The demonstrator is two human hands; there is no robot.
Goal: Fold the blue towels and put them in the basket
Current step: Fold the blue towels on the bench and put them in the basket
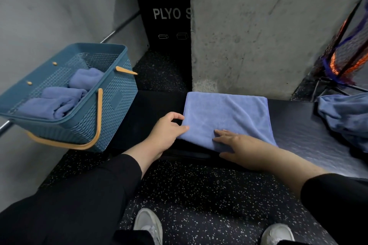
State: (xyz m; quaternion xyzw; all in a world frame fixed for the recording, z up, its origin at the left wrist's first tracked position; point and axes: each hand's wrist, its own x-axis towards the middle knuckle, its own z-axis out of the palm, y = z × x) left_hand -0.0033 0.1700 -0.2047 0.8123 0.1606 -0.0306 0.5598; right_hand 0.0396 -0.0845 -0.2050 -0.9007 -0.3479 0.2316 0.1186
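Observation:
A blue towel (229,113), folded to a flat rectangle, lies on the black bench (294,125). My left hand (167,131) pinches the towel's near-left corner between thumb and fingers. Flat on the towel's near edge rests my right hand (237,147), its fingers straight and pointing left. To the left stands the teal basket (111,103) with tan handles, holding three folded blue towels (59,99). A heap of unfolded blue towels (346,117) lies at the bench's right end.
A concrete pillar (268,26) rises right behind the bench. Beside it stands a black box lettered PLYO (169,16). A netted rack (346,59) is at the far right. Below the bench are speckled rubber floor and my white shoes (148,225).

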